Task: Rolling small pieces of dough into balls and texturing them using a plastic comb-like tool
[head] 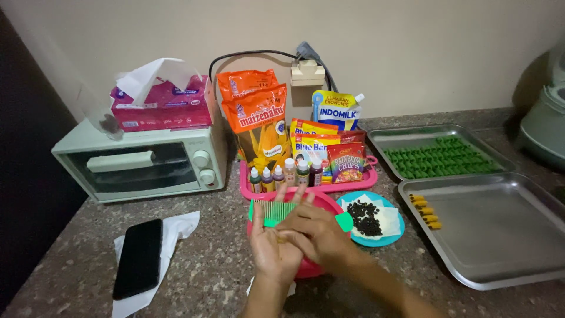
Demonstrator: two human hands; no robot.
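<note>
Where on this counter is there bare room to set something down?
Bare counter lies in front of the toaster oven, between the phone and red bowl. The near tray is mostly bare beside its yellow pieces. The pink tray is crowded.

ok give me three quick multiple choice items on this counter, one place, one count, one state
1. Where does the black phone lie?
A. on white paper left of the hands
B. in the steel tray
C. on the oven

2. How many yellow pieces are in the nearer steel tray?
A. none
B. five
C. twenty

3. The green plastic comb is
A. lying in the tray
B. held between both hands
C. on the oven

Answers: 1 A, the paper shows under it. 2 B, one short row. 3 B, the left hand and the right hand press around it above the red bowl.
</note>
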